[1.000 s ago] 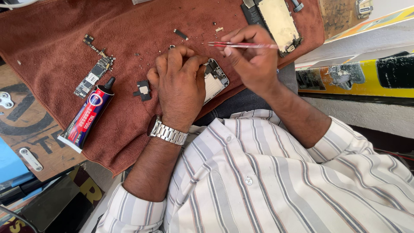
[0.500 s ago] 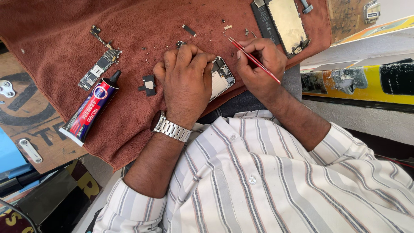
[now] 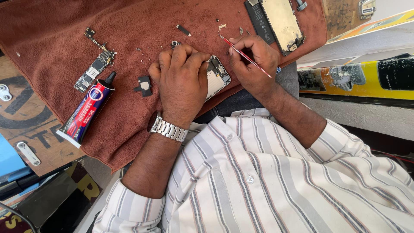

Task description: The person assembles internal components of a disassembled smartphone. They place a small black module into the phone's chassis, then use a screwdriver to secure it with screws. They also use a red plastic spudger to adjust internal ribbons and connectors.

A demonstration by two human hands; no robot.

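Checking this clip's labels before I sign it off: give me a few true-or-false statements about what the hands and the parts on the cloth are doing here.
1. The right hand holds a thin red tool. True.
2. The left hand rests on the opened phone. True.
3. The glue tube stands upright with its cap off. False: it lies on its side on the brown cloth, black nozzle on.
4. The long circuit board sits under the right hand. False: it lies apart, beyond the tube.
5. A metal wristwatch is on the left wrist. True.
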